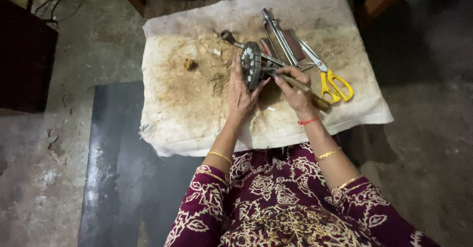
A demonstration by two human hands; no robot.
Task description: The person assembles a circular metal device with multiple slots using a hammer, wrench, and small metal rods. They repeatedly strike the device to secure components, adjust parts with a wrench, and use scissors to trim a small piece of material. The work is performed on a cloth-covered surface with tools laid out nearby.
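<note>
Left hand (240, 92) fingers steady round grey studded disc (252, 65) upright; right hand (294, 90) fingers clamp wooden-handled tool (305, 88). Keep disc braced, tip strokes short.

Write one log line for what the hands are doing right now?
left hand: steadies round metal disc | right hand: grips wooden-handled tool against disc | nearby: yellow scissors, cloth

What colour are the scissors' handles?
Yellow; the scissors lie right of the hands, clearest in the head view.

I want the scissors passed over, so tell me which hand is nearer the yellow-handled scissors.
Right. The right hand, holding a wooden-handled tool, sits just beside the yellow-handled scissors; the left hand is farther off, against the round toothed disc.
</note>
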